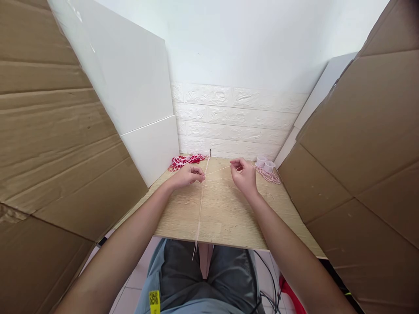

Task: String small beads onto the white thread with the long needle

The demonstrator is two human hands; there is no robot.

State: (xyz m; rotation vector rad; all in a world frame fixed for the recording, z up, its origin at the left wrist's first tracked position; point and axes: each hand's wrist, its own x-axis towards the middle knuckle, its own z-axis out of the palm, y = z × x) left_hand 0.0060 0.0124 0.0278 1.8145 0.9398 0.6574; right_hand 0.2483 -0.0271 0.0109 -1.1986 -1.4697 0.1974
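A pale cord (200, 203) runs from a small dark hook (210, 151) at the back of the wooden table down over its front edge, where its ends hang loose. My left hand (192, 175) pinches this cord near the hook end. Between my two hands a thin pale thread (218, 170) is stretched, rising slightly to the right. Fingertips of my right hand (241, 171) are closed on the thread's other end. The stretch of cord between the hook and my left hand looks thicker.
Red and white cords (186, 161) lie in a heap at the back left. Two small clear cups (269, 166) stand at the back right beside a pink-white cord bundle (269, 176). Cardboard panels (353, 144) flank the wooden table (229, 218).
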